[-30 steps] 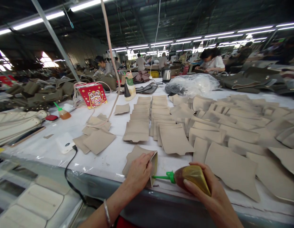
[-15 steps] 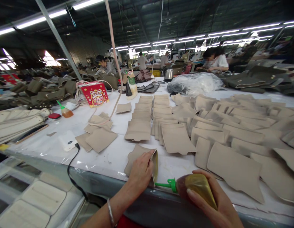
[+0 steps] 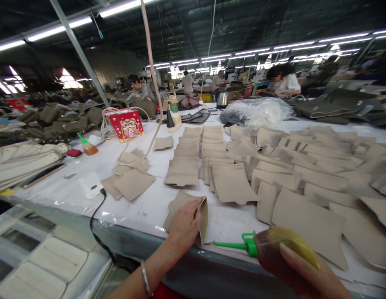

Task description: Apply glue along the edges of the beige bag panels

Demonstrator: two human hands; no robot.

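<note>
My left hand (image 3: 184, 226) presses down on a beige cut piece (image 3: 179, 206) at the table's near edge, its fingers holding the right flap (image 3: 204, 218) folded upward. My right hand (image 3: 308, 274) grips a brown glue squeeze bottle (image 3: 281, 248) with a green nozzle (image 3: 233, 245). The nozzle points left toward the folded flap, a short gap away from it. Rows of similar beige pieces (image 3: 230, 182) lie spread over the white table (image 3: 149, 207).
A white power bank (image 3: 90, 185) with a black cable (image 3: 96, 232) lies at left. Further back are a second glue bottle (image 3: 87, 147), a red printed bag (image 3: 126, 124), a clear plastic bag (image 3: 258, 110) and a hanging hose (image 3: 153, 79). Other people work at distant tables.
My right hand has drawn the glue bottle to the right and slightly down, away from the folded flap. My left hand stays on the piece.
</note>
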